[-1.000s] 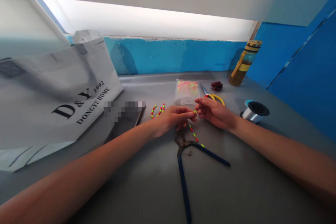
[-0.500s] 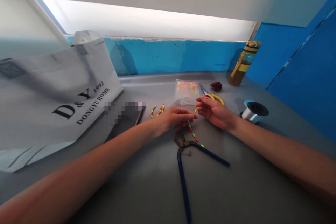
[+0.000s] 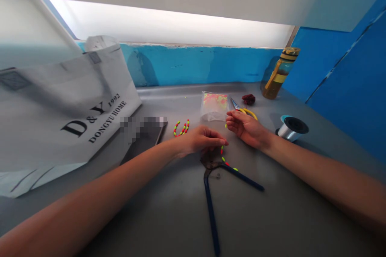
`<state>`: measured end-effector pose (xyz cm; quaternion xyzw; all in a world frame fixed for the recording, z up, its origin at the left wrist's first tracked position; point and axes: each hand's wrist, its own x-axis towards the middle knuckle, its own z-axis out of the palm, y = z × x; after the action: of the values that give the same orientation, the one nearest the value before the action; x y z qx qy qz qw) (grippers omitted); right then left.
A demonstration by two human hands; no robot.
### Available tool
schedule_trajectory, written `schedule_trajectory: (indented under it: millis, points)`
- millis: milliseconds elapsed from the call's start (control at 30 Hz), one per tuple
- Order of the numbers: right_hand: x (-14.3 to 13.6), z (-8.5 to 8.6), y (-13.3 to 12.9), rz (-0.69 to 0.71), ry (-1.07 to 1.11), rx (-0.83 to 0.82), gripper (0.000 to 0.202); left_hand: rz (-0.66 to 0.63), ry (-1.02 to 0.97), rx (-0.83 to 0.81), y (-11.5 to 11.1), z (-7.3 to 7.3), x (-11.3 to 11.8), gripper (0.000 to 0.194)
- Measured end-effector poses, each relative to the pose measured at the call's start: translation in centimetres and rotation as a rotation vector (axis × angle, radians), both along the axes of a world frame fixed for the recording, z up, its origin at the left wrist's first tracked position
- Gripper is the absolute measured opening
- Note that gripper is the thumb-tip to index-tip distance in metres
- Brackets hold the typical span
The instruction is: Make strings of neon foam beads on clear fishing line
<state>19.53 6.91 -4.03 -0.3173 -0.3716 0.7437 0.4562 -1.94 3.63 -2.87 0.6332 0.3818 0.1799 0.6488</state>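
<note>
Left hand [image 3: 205, 139] sits lower, fingertips pinching bead strand [image 3: 223, 159]; right hand [image 3: 245, 126] curled beside yellow-green bead [image 3: 226, 125], grip unclear.

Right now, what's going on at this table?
A person's left hand pinches a strand of red and yellow-green beads, which trails down toward open blue-handled pliers. The right hand is apart from the left, a yellow-green bead at its fingertips; whether it's gripped isn't clear. A clear bag of beads and scissors lie beyond.
</note>
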Motion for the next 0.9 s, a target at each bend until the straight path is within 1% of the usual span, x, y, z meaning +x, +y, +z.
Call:
schedule_trajectory:
  millis: [233,300,367,500,567,733,900]
  points:
    - [0.00,-0.03,0.01,-0.007,-0.009,0.003,0.012,-0.046,0.034,0.006,0.07,0.06,-0.10,0.036]
    - [0.08,0.09,0.01,0.005,-0.027,-0.004,0.013,-0.039,0.021,0.005,0.08,-0.01,-0.11,0.037]
    - [0.16,0.21,0.00,0.042,-0.055,-0.001,0.014,0.008,-0.030,0.002,0.10,-0.09,-0.08,0.038]
    - [0.15,0.28,-0.14,0.126,-0.110,0.053,0.015,0.171,-0.171,-0.058,0.12,-0.15,0.07,0.036]
    - [0.08,0.26,-0.23,0.139,-0.128,0.083,0.015,0.200,-0.180,-0.068,0.09,-0.16,0.14,0.033]
    - [0.07,0.18,-0.24,0.157,-0.117,0.093,0.014,0.188,-0.113,-0.017,0.01,-0.19,0.19,0.032]
    - [0.05,0.12,-0.20,0.158,-0.124,0.073,0.014,0.147,-0.098,0.021,-0.05,0.00,0.15,0.034]
